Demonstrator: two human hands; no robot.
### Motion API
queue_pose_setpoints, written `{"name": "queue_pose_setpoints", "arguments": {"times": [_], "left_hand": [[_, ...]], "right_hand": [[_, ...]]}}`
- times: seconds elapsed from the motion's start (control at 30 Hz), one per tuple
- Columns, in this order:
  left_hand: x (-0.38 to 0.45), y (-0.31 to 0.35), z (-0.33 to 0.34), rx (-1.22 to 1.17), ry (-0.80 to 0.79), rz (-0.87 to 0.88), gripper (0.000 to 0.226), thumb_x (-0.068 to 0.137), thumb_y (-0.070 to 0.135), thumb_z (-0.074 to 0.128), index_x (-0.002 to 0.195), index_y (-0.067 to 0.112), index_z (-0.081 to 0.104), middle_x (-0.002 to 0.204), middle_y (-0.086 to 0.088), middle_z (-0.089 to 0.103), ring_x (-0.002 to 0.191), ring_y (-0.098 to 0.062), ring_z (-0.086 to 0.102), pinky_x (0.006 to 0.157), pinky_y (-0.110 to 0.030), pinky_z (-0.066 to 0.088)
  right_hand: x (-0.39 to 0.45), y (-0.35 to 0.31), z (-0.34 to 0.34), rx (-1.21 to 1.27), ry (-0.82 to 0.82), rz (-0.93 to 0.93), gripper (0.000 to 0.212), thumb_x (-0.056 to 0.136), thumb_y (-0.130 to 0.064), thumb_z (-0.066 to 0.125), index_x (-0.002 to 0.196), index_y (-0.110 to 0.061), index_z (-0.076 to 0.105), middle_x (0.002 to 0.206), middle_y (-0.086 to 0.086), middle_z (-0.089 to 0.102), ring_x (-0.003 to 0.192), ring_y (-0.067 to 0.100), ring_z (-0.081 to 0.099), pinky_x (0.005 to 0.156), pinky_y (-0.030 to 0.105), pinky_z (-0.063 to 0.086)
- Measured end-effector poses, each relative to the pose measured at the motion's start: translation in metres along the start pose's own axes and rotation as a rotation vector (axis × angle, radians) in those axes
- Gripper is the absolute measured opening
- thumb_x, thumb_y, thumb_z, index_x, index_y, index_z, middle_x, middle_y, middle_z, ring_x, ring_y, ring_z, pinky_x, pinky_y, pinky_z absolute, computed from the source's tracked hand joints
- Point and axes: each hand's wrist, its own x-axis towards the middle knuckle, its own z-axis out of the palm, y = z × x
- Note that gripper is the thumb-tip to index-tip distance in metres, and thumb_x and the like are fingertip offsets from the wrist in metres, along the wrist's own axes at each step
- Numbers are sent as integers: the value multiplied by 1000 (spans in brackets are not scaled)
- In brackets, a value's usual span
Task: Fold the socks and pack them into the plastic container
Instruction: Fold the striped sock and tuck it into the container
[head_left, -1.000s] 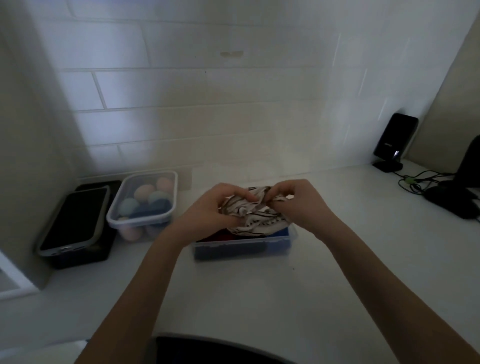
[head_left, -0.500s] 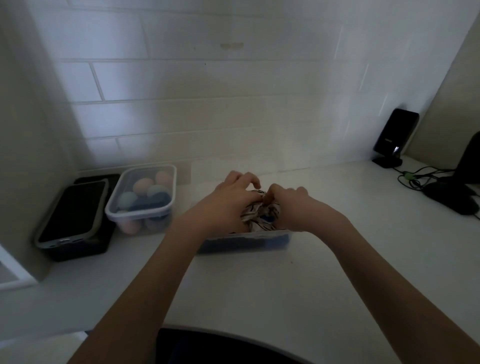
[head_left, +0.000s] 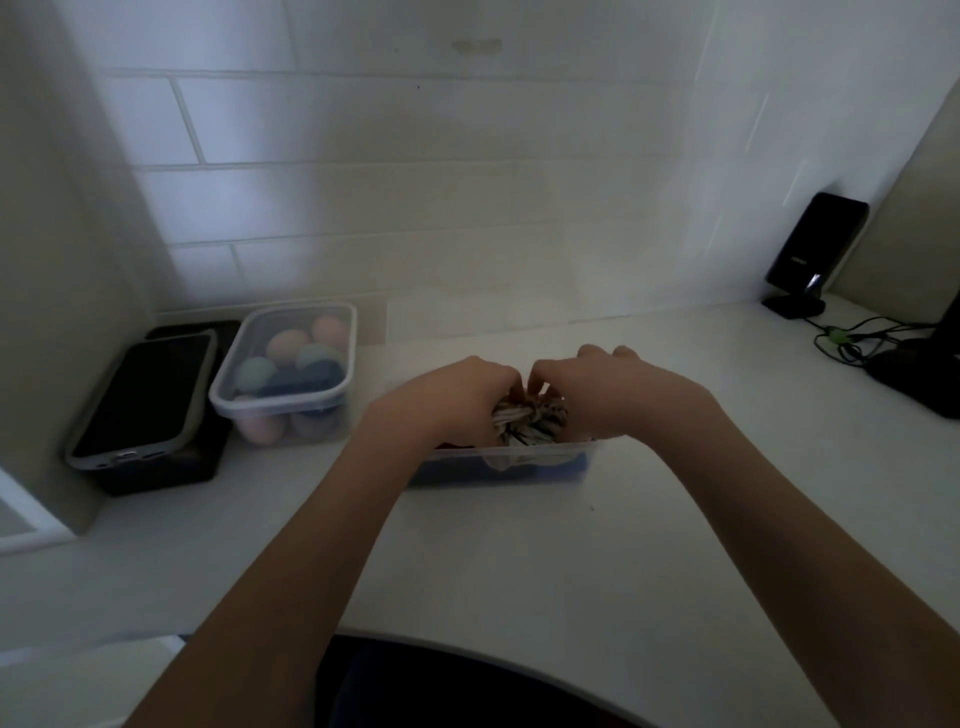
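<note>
A clear plastic container (head_left: 457, 470) sits on the white counter in front of me, with dark blue and red socks showing through its front wall. A bundled white sock with dark stripes (head_left: 530, 423) rests in the container's right half, partly above the rim. My left hand (head_left: 447, 400) grips the bundle from the left, fingers curled onto its top. My right hand (head_left: 602, 392) grips it from the right, fingertips meeting the left hand's over the bundle. Most of the container's inside is hidden by my hands.
A second clear tub (head_left: 288, 371) with pastel rolled socks stands at the back left. Beside it a phone (head_left: 143, 397) leans on a black box. A black speaker (head_left: 815, 249), cables (head_left: 852, 340) and a dark device sit at the far right, near the tiled wall.
Both hands lowered the striped sock from above the container into it and pressed it into a tighter bundle. The hands came closer together over it.
</note>
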Motion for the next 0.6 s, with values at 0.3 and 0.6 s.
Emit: {"name": "queue_pose_setpoints", "arguments": {"times": [0.3, 0.6], "left_hand": [[-1, 1, 5, -9, 83, 19, 46, 63, 29, 77, 106, 22, 62, 101, -2, 66, 88, -21, 60, 79, -39, 53], [-9, 5, -11, -111, 100, -51, 29, 73, 23, 71, 100, 14, 70, 95, -5, 70, 84, -20, 60, 75, -35, 50]], "right_hand": [[24, -8, 13, -149, -78, 4, 36, 88, -27, 53, 124, -23, 54, 121, 6, 56, 118, 26, 42, 91, 36, 33], [26, -5, 14, -174, -100, 3, 29, 91, -28, 45, 116, -23, 58, 96, 1, 51, 92, 22, 40, 83, 37, 28]]}}
